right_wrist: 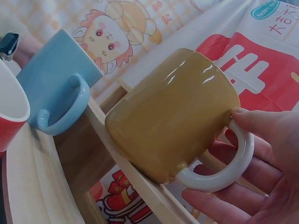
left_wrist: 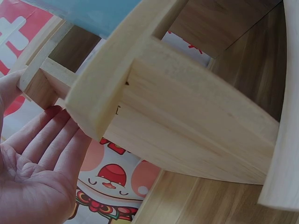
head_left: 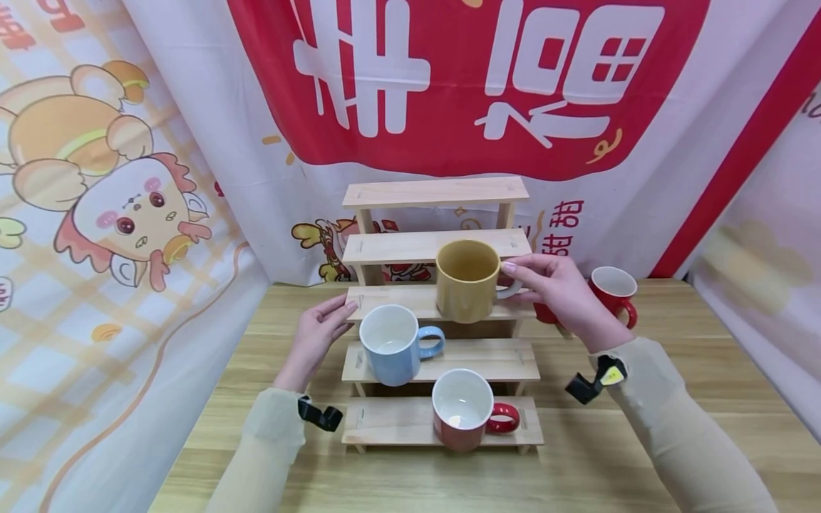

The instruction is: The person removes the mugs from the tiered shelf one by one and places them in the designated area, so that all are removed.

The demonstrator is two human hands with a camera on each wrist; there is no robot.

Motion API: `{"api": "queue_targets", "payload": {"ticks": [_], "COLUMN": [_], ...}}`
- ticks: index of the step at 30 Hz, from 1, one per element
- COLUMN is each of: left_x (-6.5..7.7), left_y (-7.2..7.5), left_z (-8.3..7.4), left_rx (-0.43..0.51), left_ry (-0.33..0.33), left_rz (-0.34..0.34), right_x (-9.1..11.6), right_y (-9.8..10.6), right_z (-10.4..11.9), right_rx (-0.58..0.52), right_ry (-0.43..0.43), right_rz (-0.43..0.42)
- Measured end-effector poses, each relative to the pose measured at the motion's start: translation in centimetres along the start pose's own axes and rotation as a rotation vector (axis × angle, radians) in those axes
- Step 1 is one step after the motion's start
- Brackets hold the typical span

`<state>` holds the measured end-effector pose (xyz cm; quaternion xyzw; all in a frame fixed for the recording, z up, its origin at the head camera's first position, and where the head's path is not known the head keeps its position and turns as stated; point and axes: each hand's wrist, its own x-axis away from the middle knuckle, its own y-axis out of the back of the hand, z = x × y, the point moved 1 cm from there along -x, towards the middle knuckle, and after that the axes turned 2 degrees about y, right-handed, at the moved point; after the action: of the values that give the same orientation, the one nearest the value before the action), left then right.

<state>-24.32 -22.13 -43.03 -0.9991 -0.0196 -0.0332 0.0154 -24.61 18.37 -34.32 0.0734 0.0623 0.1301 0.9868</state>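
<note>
A tiered wooden stand (head_left: 441, 419) stands on the table. My left hand (head_left: 316, 335) holds the left end of its middle step, with the thumb and fingers on different sides of the wood in the left wrist view. My right hand (head_left: 564, 292) pinches the pale handle of a mustard-yellow mug (head_left: 467, 292) at that same step. In the right wrist view the mug's base is close to the step, but I cannot tell whether it rests fully there. A light blue mug (head_left: 393, 356) sits one step lower. On the lowest step is a white-lined mug (head_left: 460, 413) with a red handle.
Behind my right hand, a red mug (head_left: 613, 286) stands on the wooden table (head_left: 667, 335), and another red object (head_left: 545, 313) is partly hidden by the hand. A printed cloth (head_left: 359, 149) hangs behind the stand, with more cloth at both sides.
</note>
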Motion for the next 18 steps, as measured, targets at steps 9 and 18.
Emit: {"api": "queue_targets", "payload": {"ticks": [9, 18], "left_x": [0.1, 0.0], "left_y": [-0.1, 0.0], "left_z": [-0.1, -0.1], "left_rx": [0.001, -0.002], "left_ry": [-0.003, 0.002], "left_rz": [0.013, 0.010], "right_x": [0.3, 1.3], "right_y": [0.0, 0.2], "right_z": [-0.6, -0.6], "right_rx": [-0.025, -0.046], "right_ry": [0.011, 0.005], "right_rz": [-0.035, -0.084]}}
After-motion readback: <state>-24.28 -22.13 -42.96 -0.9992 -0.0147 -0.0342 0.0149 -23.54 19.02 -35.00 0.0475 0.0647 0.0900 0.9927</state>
